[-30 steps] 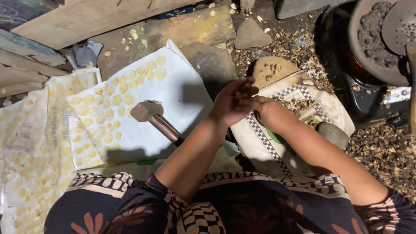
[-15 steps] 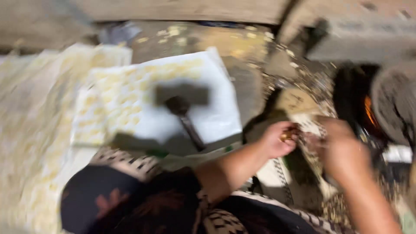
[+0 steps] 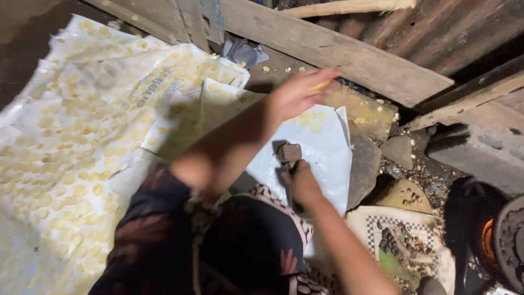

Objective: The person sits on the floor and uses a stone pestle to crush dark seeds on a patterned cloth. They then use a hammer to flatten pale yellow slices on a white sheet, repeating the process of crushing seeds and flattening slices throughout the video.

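Left hand (image 3: 297, 94): raised over the white sheet (image 3: 327, 150), fingers pinching a small pale flat piece (image 3: 318, 86)
Right hand (image 3: 302, 183): closed round the hammer (image 3: 288, 154), its head resting on that sheet

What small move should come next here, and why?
Probably lower the left hand to set its small pale flat piece on the white sheet. The hand hovers above that sheet, where similar pale discs lie in rows, while the right hand grips the hammer.

A rough backyard food-making shed: wooden planks (image 3: 338, 49), corrugated metal (image 3: 436, 33), ember stove (image 3: 486, 240).
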